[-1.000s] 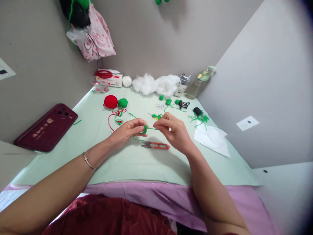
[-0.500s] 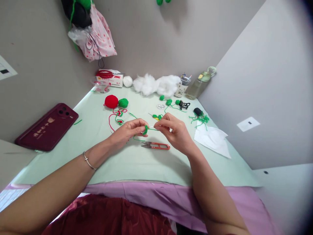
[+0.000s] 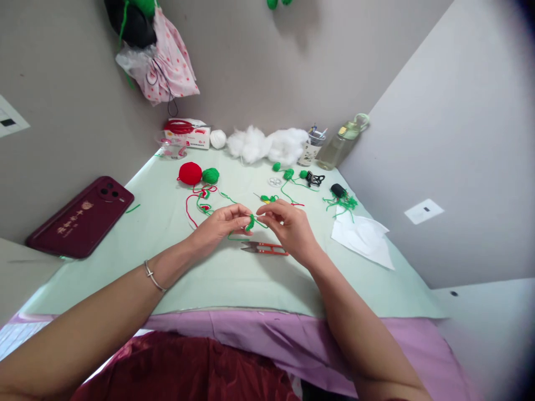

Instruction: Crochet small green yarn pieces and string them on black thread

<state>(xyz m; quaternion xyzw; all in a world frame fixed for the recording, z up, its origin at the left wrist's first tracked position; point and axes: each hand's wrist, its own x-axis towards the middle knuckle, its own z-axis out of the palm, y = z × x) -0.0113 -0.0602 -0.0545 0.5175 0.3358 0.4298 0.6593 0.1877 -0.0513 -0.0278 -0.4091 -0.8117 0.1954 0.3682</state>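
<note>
My left hand point(image 3: 228, 223) pinches a small green crocheted piece point(image 3: 250, 223) between thumb and fingers, over the middle of the table. Right beside it, my right hand point(image 3: 286, 223) is closed on a thin, light-coloured needle point(image 3: 254, 215), mostly covered by the fingers, its visible part at the green piece. A strand of green yarn point(image 3: 261, 224) runs from the piece toward the right hand. Below the hands lie orange-handled thread snips point(image 3: 263, 248), their blades pointing left. The right hand partly overlaps the handle end in view.
Red point(image 3: 190, 173) and green point(image 3: 210, 176) yarn balls sit behind the left hand, near small red-and-green crocheted pieces point(image 3: 204, 207). White stuffing point(image 3: 267, 145) lies along the wall. A bottle point(image 3: 340, 146) stands back right, white sheets point(image 3: 361, 236) lie right, and a phone point(image 3: 81, 217) rests left.
My right hand has moved left, closer to the green crocheted piece, so less of the needle shows between the hands. The left hand stays nearly in place.
</note>
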